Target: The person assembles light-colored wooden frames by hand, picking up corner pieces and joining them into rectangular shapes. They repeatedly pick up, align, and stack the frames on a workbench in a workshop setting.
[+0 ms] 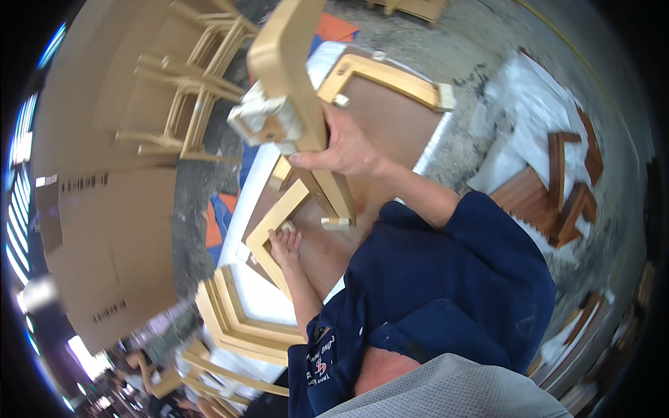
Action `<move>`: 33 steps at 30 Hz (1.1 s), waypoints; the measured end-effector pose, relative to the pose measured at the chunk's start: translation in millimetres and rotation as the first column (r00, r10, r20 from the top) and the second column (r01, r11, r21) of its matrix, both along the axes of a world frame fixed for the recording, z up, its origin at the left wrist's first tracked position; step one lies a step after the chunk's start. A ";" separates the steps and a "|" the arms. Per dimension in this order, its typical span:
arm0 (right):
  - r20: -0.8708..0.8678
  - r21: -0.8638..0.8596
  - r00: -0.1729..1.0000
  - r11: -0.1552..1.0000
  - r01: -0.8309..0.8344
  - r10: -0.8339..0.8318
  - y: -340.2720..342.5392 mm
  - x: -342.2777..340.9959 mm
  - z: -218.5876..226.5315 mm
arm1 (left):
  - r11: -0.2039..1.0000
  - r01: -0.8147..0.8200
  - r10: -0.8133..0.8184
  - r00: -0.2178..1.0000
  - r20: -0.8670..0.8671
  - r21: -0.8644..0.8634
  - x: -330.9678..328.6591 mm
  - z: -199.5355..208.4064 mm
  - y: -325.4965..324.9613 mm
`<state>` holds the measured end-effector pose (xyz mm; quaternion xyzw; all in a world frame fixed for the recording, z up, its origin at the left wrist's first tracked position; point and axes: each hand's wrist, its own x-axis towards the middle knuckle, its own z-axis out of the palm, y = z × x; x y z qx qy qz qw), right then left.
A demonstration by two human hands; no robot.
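Observation:
My right hand (348,143) is wrapped round a light wooden chair-side frame (296,70), which stands tilted up over the table. A whitish foam pad (268,122) sits on the frame beside my thumb. Its lower end, close to the brown board, carries another pale pad (336,223). Farther to the left, my left hand (286,244) has its fingers curled at the inner corner of a second, angled wooden frame (268,226) lying on the board. A third bent frame (387,73), padded at its ends, rests at the far end of the brown-topped table (390,118).
Stacked angled frames (230,313) lie at the table's near left. Pale chair frames (198,90) stand beyond, next to large cardboard boxes (104,202). Reddish-brown wooden parts (536,198) and white wrapping (519,104) lie on the floor at right. Other people (143,366) are at lower left.

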<state>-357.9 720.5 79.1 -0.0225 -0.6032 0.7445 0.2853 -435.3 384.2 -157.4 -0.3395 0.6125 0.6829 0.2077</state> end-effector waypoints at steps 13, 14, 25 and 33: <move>0.209 0.304 0.937 0.929 0.211 -0.281 37.5 59.5 -42.5 | 0.957 -0.045 0.098 0.980 0.171 -0.287 -81.4 -28.9 21.6; 0.212 0.283 0.941 0.938 0.200 -0.265 39.5 62.5 -44.9 | 0.943 -0.098 0.152 0.977 0.150 -0.319 -74.4 -20.3 24.6; -0.208 -0.054 0.937 0.953 -0.298 0.281 117.5 34.3 -40.5 | 0.971 0.025 0.206 0.429 -0.880 0.239 -66.5 239.4 66.7; -0.192 -0.201 0.791 0.765 -0.612 0.581 71.8 -15.3 -39.8 | 0.820 0.558 -0.015 0.243 -0.970 0.127 -34.0 307.9 131.3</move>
